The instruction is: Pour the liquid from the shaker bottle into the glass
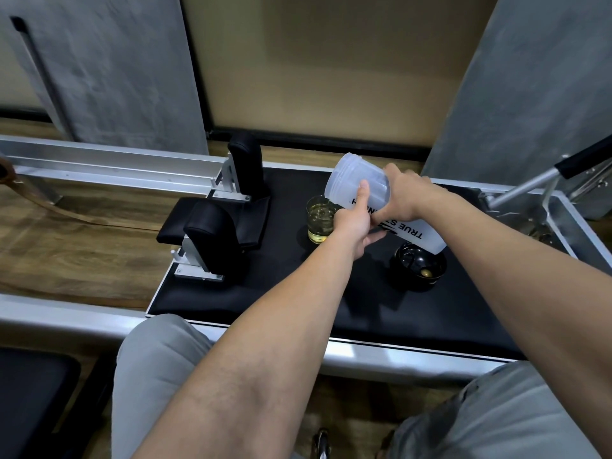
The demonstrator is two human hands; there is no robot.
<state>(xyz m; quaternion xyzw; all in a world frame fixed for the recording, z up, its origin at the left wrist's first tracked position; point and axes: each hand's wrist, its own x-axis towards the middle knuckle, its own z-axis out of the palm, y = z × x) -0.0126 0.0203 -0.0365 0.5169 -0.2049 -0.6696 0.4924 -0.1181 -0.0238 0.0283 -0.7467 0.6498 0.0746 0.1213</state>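
Shaker bottle (371,197): tipped, open mouth at 10 o'clock over glass, for pouring.
Glass (320,218): upright on black pad (265,293), part-filled yellow.
Right hand (405,197): wrapped round bottle.
Left hand (356,220): closed on bottle, steadying tilt.
Lid (418,265): set aside at 5 o'clock.

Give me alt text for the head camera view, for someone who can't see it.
Both hands, left hand and right hand, tip a translucent shaker bottle mouth-down over a glass of yellowish liquid on a black padded platform. The bottle's black lid lies upturned to the right.
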